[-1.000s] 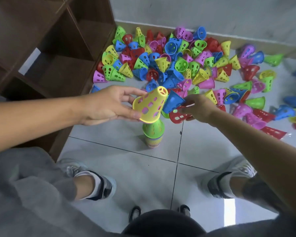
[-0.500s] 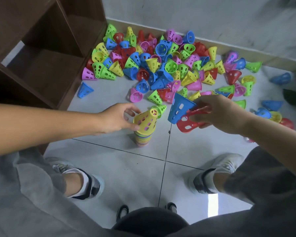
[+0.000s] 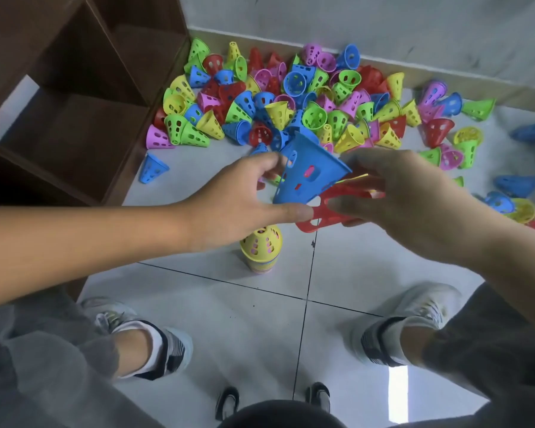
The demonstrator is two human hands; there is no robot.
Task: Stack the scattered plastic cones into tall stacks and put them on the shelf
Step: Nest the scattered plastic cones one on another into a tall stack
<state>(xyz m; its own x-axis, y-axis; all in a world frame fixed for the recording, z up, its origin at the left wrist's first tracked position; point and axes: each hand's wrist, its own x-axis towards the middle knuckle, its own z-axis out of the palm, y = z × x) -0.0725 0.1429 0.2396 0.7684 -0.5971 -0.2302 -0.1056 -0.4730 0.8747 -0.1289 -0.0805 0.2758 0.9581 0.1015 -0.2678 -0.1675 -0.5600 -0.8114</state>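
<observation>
Down at the near edge, two white sneakers (image 3: 414,319) planted on the glossy pale floor tiles (image 3: 229,319). Between and just beyond them stands the short stack of nested perforated plastic cones (image 3: 261,248), upright, narrow end pointing up at the camera, a yellow cone on top, pink showing through its oval holes.

Above the stack, both hands meet. The left hand (image 3: 232,196) has its grip on a blue perforated plastic cone (image 3: 309,173), thumb curled under the narrow end, fingers behind the wall; the cone's long axis is tilted, narrow end down and toward the viewer, wide rim up and away to the right. The right hand (image 3: 414,193) grips a red perforated plastic cone (image 3: 331,208), fingers curled round it, lying nearly flat below the blue one and touching it; which way it points I cannot tell.

Further out, the scattered heap of cones (image 3: 291,100), green, yellow, pink, red, blue, lying every which way against the grey wall (image 3: 352,20). Far left, the dark brown wooden shelf (image 3: 74,103).
</observation>
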